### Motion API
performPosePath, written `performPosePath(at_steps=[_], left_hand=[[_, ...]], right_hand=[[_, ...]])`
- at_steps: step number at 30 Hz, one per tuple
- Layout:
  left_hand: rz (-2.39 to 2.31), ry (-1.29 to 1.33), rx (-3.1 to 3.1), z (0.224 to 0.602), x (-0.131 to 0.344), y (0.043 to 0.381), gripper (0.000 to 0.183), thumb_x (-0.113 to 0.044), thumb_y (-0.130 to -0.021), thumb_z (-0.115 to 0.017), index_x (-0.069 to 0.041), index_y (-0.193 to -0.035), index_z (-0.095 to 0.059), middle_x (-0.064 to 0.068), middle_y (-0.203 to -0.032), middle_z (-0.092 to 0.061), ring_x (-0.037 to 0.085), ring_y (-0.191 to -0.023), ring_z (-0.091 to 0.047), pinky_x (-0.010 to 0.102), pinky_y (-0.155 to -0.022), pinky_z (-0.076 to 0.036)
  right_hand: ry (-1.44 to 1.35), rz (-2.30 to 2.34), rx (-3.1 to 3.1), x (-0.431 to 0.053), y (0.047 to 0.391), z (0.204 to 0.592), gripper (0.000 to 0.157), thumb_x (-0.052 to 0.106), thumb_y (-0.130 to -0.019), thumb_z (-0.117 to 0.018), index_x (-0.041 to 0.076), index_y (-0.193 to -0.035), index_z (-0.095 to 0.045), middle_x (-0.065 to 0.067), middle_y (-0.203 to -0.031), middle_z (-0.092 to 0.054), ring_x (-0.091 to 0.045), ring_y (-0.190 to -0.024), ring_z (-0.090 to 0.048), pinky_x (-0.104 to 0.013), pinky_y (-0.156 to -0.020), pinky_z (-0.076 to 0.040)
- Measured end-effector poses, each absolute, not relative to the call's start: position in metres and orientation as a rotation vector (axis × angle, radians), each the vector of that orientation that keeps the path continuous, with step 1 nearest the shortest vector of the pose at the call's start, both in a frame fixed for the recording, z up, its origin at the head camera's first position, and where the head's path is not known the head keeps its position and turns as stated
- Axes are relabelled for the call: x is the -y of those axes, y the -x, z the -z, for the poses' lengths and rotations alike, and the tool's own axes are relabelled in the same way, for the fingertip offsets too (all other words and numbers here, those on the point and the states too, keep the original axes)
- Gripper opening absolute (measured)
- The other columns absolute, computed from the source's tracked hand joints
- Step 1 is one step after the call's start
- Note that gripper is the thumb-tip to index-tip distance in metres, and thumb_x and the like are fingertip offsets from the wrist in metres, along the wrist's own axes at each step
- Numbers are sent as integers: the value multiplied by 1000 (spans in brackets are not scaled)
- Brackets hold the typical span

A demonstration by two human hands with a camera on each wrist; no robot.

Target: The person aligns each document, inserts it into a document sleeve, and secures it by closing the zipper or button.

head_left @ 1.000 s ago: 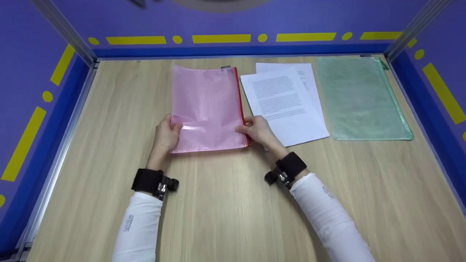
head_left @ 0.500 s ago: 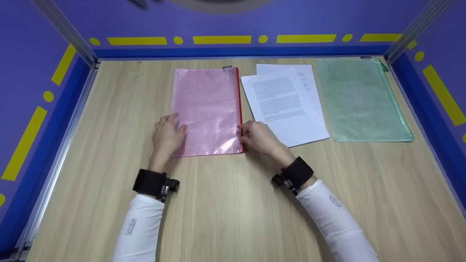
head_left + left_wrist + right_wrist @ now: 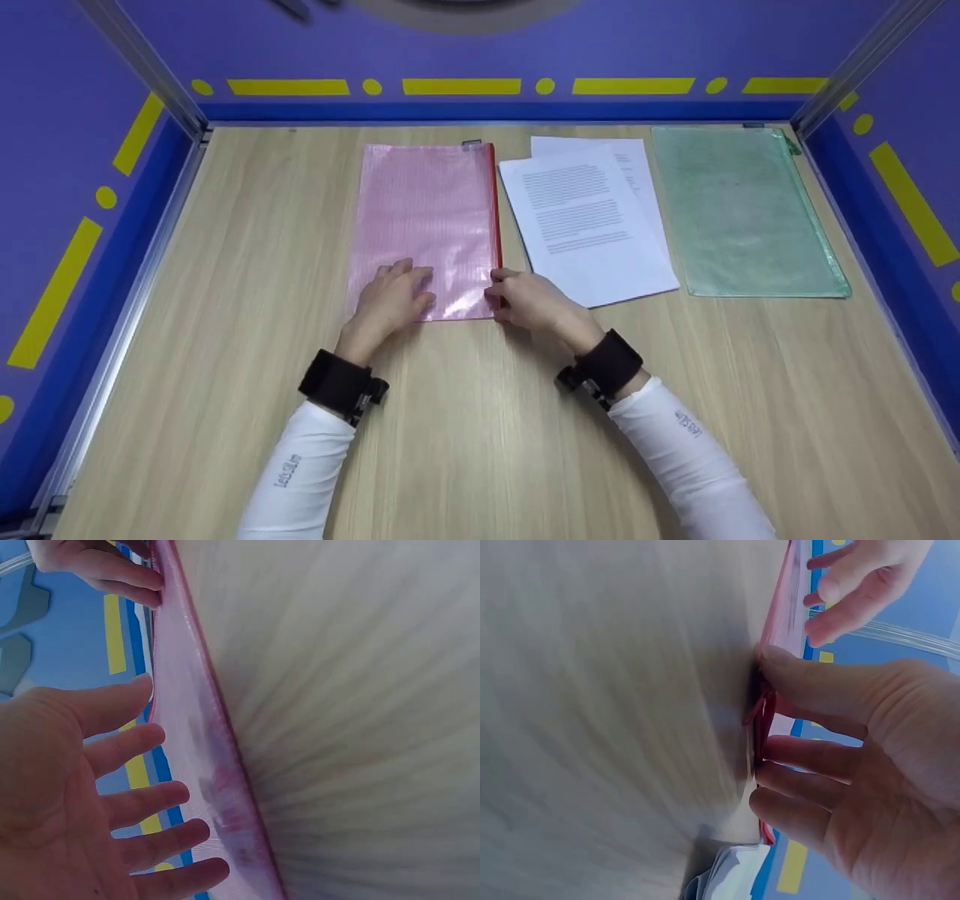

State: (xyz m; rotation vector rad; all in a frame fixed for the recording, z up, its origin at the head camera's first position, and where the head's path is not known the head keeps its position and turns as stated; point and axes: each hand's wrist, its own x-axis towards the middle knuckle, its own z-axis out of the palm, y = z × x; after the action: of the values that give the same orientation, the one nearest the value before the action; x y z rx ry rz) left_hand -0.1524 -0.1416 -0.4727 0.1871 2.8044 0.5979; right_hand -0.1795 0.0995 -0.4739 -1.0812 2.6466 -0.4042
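Note:
A pink translucent zip pouch [image 3: 427,202] lies on the table, its red zipper [image 3: 493,195] along the right edge. My left hand [image 3: 390,300] is over its lower part, fingers spread and holding nothing; the left wrist view shows the open palm [image 3: 67,795] beside the pouch's near edge [image 3: 214,697]. At the lower right corner, my right hand [image 3: 532,300] pinches the zipper edge. In the right wrist view, the thumb and fingers of that hand [image 3: 855,742] are at the red zipper end [image 3: 765,712].
Printed paper sheets [image 3: 592,262] lie stacked just right of the pouch, close to my right hand. Farther right lies a green mesh zip pouch [image 3: 750,217]. Purple-blue panels [image 3: 480,52] with yellow marks wall in the wooden table [image 3: 480,435] at the back and sides.
The pink pouch, earlier gripped by both hands with its surface buckled, now lies flat. My left hand let go of its left edge and moved right over it; my right hand slid down toward the corner.

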Motion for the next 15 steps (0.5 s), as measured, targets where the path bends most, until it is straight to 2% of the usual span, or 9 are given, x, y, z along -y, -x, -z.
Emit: performPosePath(at_steps=[5, 15], left_hand=[[-540, -186, -2787, 478, 143, 153, 54, -33, -94, -61, -15, -144, -52, 23, -157, -36, 47, -143, -34, 63, -109, -40], [-511, -166, -2791, 478, 153, 159, 58, -34, -92, -64, -16, -145, -50, 22, -156, -36, 46, -142, -34, 63, -105, -43]], right_hand=[[1134, 377, -2672, -96, 180, 475, 8, 10, -87, -73, 7, -94, -72, -10, -99, -62, -23, -80, -60, -41, -76, -55], [1056, 408, -2666, -82, 181, 476, 5, 11, -88, -72, 7, -92, -71, -7, -99, -63, -25, -81, -63, -40, -77, -56]])
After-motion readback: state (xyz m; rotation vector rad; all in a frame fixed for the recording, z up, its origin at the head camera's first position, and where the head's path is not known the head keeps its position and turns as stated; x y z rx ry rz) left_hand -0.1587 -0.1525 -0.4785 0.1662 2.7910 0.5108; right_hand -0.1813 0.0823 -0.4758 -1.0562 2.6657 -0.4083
